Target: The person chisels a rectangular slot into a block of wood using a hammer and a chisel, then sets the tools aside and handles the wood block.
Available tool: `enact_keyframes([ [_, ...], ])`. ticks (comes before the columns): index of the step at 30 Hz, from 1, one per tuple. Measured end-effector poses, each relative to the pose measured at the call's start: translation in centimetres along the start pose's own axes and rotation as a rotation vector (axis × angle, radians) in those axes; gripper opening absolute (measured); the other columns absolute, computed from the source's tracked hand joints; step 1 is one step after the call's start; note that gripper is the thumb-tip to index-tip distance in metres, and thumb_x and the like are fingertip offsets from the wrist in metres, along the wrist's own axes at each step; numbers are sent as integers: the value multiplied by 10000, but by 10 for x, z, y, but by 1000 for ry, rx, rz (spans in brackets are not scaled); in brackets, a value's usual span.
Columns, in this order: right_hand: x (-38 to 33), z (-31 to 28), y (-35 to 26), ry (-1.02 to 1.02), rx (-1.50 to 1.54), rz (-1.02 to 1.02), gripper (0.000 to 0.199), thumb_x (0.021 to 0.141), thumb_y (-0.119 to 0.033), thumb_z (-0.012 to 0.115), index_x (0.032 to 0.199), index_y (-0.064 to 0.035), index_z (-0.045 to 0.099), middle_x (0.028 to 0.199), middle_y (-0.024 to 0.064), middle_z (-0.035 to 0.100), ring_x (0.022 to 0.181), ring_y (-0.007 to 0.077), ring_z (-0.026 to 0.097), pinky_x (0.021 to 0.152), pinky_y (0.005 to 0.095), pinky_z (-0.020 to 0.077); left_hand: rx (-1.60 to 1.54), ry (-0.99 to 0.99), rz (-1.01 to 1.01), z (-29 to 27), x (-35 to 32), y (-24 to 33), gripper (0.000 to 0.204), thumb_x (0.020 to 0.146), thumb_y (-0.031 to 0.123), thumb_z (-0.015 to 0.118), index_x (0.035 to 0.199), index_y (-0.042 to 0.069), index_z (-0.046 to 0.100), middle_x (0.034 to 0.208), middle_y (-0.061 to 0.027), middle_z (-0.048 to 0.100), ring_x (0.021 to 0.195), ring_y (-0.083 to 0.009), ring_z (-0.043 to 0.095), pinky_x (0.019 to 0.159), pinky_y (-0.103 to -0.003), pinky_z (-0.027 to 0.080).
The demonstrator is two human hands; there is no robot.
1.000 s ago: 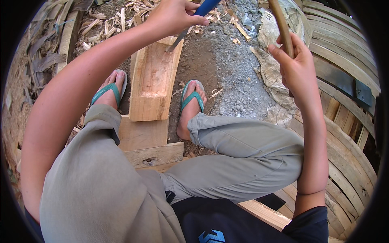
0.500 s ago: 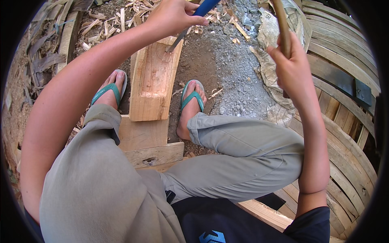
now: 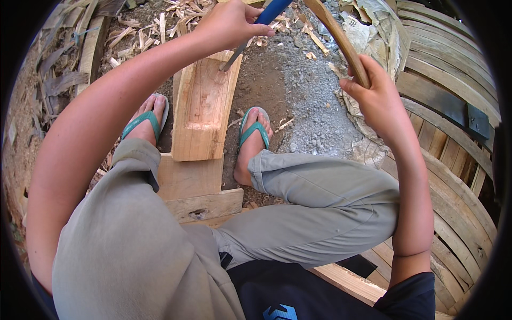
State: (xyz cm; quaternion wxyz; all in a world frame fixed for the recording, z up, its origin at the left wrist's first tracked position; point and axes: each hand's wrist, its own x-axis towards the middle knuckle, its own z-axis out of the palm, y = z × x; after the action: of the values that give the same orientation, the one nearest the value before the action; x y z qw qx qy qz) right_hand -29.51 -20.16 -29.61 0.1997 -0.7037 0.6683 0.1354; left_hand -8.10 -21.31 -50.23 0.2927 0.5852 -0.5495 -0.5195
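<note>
My left hand (image 3: 230,24) is closed round the blue handle of a chisel (image 3: 272,12). The chisel's metal blade slants down, its tip touching the far part of the hollow in a pale wooden block (image 3: 184,138). My right hand (image 3: 376,96) grips the lower end of a wooden handle (image 3: 338,37), which leans up and left toward the top of the chisel. Whatever head the handle carries lies beyond the upper edge of the picture. The hollowed block rests between my feet, its near end on a flat wooden board (image 3: 192,175).
Wood shavings (image 3: 160,29) litter the ground at the far left. Grey gravel (image 3: 314,106) and a crumpled sheet (image 3: 354,32) lie right of the block. Wooden slats (image 3: 458,224) line the right side. My sandalled feet (image 3: 255,130) flank the block.
My right hand has come lower and a little left, and the wooden handle has swung from nearly upright to leaning left toward the chisel. The chisel stays almost in place.
</note>
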Motion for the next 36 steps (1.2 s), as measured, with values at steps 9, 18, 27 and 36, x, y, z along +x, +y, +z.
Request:
enact_keyframes([
  [9,-2,9,6,98,50,-47,323,955,-201,701,1132,18,545,918,143,624,829,204,595,756,374,489,87,64,211,14,13,-23,541,860,479,810,1241,96,760,671,-26,663,560,-96,602,561,-308,481],
  [18,1,-2,-4,246,192,-18,305,960,-220,699,1092,6,544,851,70,575,737,169,556,687,350,473,51,57,203,14,11,-23,578,853,503,808,1263,99,750,643,-10,616,575,-90,590,561,-301,455],
  [27,1,-3,0,118,133,10,295,954,-231,704,1080,-5,563,778,53,533,678,151,526,630,336,443,98,44,196,10,7,-22,545,844,504,815,1213,104,776,719,-45,692,619,-107,610,612,-329,486],
  [36,-16,14,0,-112,230,112,200,965,-218,678,1068,-98,555,692,-58,429,485,50,360,412,253,279,-2,126,115,-2,5,-11,275,851,259,816,932,1,767,645,-36,661,584,-102,589,563,-322,466],
])
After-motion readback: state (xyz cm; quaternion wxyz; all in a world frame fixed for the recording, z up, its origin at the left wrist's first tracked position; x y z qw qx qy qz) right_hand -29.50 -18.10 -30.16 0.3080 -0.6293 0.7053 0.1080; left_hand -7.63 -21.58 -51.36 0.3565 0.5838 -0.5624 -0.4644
